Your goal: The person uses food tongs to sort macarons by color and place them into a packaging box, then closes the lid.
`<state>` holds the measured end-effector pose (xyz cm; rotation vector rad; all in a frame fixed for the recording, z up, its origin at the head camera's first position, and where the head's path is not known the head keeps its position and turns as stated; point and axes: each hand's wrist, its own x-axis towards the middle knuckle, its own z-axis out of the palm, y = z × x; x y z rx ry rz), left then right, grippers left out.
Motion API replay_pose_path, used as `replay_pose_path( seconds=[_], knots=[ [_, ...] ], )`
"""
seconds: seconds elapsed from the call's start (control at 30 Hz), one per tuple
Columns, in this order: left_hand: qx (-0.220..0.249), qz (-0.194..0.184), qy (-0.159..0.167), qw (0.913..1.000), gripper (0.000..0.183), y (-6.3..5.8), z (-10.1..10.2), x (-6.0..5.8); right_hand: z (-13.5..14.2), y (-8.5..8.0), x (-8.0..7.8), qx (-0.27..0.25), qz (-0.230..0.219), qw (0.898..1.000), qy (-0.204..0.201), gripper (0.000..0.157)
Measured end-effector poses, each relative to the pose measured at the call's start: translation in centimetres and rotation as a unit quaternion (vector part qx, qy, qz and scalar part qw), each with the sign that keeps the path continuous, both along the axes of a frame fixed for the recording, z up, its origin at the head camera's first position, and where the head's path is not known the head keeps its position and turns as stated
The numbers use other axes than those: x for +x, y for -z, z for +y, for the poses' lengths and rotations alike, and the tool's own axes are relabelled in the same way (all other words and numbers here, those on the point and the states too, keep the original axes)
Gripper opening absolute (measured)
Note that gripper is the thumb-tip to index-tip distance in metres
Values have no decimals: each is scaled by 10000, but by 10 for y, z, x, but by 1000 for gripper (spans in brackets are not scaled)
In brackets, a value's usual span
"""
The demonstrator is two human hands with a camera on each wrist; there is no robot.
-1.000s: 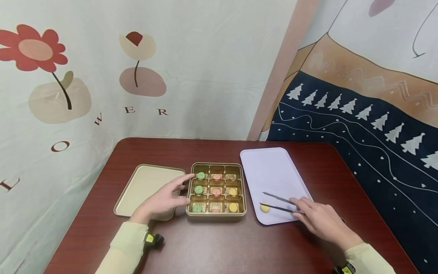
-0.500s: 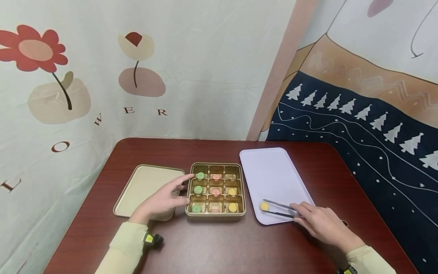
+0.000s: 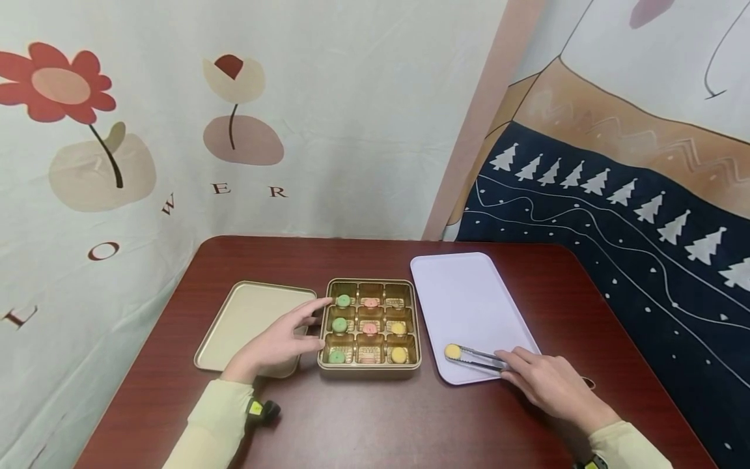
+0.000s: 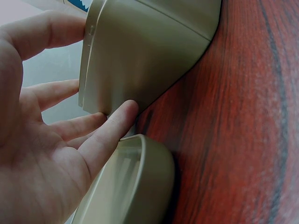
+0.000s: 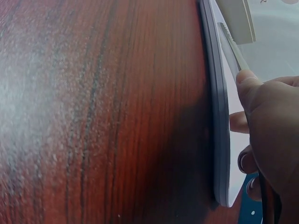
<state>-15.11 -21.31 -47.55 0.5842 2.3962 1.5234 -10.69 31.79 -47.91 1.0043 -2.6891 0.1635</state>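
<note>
My right hand (image 3: 547,379) grips metal tongs (image 3: 483,359), their tips closed around a small yellow macaron (image 3: 452,352) at the near left corner of the pale lilac tray (image 3: 463,286). The right wrist view shows thumb and fingers round the tongs (image 5: 237,53); the macaron is hidden there. My left hand (image 3: 280,340), fingers spread, rests against the left side of a gold box (image 3: 369,372) with a grid of compartments. Green macarons (image 3: 340,325) lie in its left column, pink ones (image 3: 370,328) in the middle, yellow ones (image 3: 398,355) at right. The far right compartment holds none.
A cream-gold lid (image 3: 246,319) lies partly under my left hand, left of the box, its raised rim (image 4: 161,177) close to the box. A dark red wooden table (image 3: 363,423) bears everything. A printed curtain (image 3: 363,130) hangs behind its far edge.
The tongs' tips have moved down from over the yellow macaron to either side of it and closed on it. My left hand and the box have stayed in place.
</note>
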Motion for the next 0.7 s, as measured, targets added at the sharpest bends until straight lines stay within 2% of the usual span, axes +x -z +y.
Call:
replay_pose_path(
  seconds=[0.4, 0.7],
  knots=[
    [-15, -32, -3, 10000, 87, 1, -1, -1, -2, 7, -1, -98, 166, 9998, -46, 42],
    [-47, 17, 0, 10000, 84, 1, 0, -1, -5, 10, -1, -167, 94, 9998, -22, 43]
  ],
)
